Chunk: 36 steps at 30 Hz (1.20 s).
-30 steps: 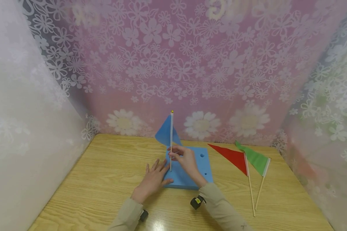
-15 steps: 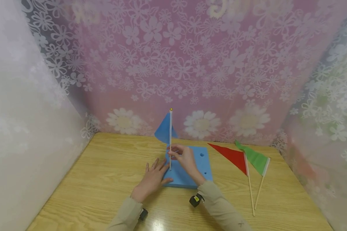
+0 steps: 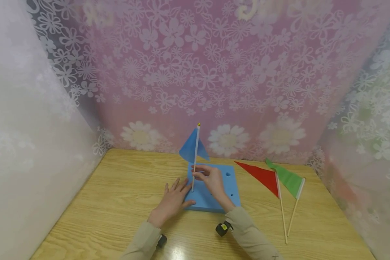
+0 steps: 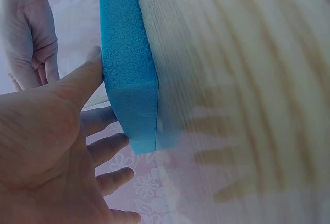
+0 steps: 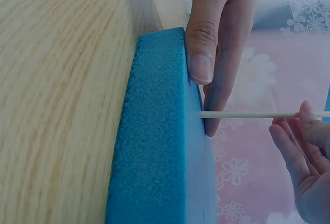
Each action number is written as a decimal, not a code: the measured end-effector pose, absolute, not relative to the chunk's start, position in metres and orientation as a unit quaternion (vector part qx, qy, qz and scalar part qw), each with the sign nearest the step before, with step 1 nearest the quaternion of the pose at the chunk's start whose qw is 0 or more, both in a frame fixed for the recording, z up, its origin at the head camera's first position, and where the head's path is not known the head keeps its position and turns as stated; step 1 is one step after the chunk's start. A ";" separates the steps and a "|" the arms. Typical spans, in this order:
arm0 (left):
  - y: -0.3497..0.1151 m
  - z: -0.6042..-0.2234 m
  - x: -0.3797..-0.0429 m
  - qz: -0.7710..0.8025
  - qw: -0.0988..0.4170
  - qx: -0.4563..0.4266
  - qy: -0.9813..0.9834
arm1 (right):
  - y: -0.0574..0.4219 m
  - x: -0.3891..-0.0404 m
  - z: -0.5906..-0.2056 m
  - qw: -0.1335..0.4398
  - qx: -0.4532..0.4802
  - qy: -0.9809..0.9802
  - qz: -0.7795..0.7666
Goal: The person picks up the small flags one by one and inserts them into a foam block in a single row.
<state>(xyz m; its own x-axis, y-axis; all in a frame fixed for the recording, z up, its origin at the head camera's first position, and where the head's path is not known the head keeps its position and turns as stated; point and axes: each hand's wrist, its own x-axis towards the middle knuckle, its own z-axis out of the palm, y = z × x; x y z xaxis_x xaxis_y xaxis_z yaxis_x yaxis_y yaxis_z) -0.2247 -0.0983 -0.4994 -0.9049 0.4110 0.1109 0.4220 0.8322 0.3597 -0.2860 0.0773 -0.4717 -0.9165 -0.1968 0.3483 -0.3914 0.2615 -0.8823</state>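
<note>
As the person's right hand (image 3: pixel 211 180) pinches the stick (image 3: pixel 193 185) of a blue flag (image 3: pixel 189 147) near mid-frame, we see the left hand (image 3: pixel 172 200) laid over the left edge of a blue foam block (image 3: pixel 203 204), its fingers spread apart. The flag stands nearly upright, its top tipped slightly right, its foot at a hole (image 3: pixel 192 191) toward the block's left side. A red flag (image 3: pixel 263 178) and a green flag (image 3: pixel 290 182) lie at the right of the frame. To seat the stick well, we would pinch low, square it to the block and press straight down, the spread hand bracing the foam; a slanted push, we judge, could bend the wood or tear the hole. From the right wrist we get a side-on look the head camera lacks: the foot meeting the block's face, though we cannot tell how deep it sits. The left wrist view catches the left palm and no flag.
</note>
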 end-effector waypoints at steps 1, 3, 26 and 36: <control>-0.098 -0.499 -0.224 -0.192 0.014 -0.217 -0.957 | 0.078 -0.286 -0.472 0.084 0.184 -0.789 0.580; -0.098 -0.499 -0.224 -0.195 0.014 -0.216 -0.957 | 0.079 -0.285 -0.472 0.085 0.183 -0.790 0.579; -0.098 -0.504 -0.223 -0.212 0.024 -0.221 -0.952 | 0.203 -0.275 -0.447 0.150 0.151 -0.782 0.586; -0.097 -0.503 -0.224 -0.217 0.024 -0.220 -0.951 | 0.286 -0.254 -0.453 0.150 0.100 -0.776 0.604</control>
